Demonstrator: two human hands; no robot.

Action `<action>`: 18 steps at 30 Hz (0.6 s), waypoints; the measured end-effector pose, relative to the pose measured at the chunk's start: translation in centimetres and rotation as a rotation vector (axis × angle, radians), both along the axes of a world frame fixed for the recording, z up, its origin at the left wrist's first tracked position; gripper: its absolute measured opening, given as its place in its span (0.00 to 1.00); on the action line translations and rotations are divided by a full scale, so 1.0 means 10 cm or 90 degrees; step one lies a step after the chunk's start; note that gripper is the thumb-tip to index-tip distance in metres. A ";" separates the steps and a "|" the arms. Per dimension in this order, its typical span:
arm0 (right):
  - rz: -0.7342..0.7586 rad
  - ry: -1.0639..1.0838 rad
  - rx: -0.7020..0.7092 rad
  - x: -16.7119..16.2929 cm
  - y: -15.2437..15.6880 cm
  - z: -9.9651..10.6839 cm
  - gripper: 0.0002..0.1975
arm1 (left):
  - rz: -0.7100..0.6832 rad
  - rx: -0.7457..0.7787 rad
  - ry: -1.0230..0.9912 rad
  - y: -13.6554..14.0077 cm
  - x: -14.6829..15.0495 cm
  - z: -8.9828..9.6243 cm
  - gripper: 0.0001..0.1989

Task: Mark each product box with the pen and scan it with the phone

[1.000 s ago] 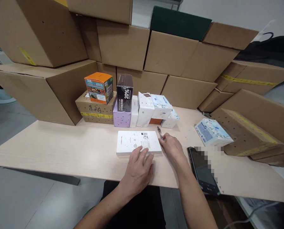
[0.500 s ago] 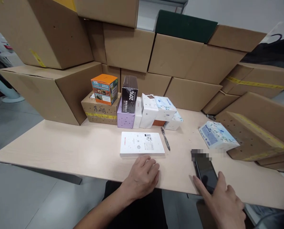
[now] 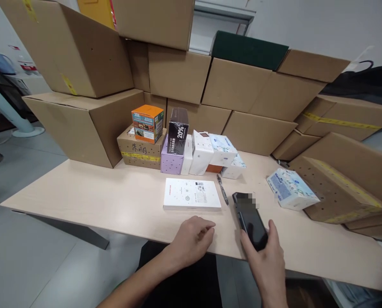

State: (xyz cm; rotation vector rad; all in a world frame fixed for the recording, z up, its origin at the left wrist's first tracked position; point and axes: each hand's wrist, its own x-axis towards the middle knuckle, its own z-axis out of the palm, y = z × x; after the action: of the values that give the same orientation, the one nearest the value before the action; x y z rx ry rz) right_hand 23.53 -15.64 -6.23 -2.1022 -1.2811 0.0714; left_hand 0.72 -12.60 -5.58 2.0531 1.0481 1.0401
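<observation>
My right hand grips a black smartphone by its lower end, thumb on one side and fingers on the other. The phone is tilted, its dark screen facing up, and a blurred patch covers its top. At the table's front edge, my left hand holds nothing; its fingers are loosely bent, with a gap between thumb and forefinger. Just beyond it lies a flat white box with small printed marks. Between that box and the phone there is a pen.
Small boxes line the back: an orange box on a brown carton, a black box on a purple box, and white boxes. A tissue pack lies right. Large cartons wall the table.
My right hand has carried the phone left, closer to the pen and white box. My left hand's fingers have shifted, showing the thumb gap. The camera view has shifted slightly.
</observation>
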 end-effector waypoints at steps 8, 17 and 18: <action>0.106 0.172 0.165 -0.74 0.09 0.01 0.48 | -0.056 -0.551 -0.638 0.08 0.27 0.04 0.25; 0.196 0.083 0.231 -0.87 0.15 -0.17 0.42 | -0.110 -0.650 -0.837 0.17 0.25 0.06 0.23; 0.199 0.068 0.237 -0.86 0.14 -0.16 0.42 | -0.108 -0.656 -0.838 0.17 0.25 0.06 0.23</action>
State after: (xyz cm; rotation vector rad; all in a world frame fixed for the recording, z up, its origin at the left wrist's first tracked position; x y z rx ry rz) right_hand 14.90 -14.22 -7.88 -1.5552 -1.4251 0.0733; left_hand 3.19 -10.91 -5.00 0.3842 0.4450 1.0877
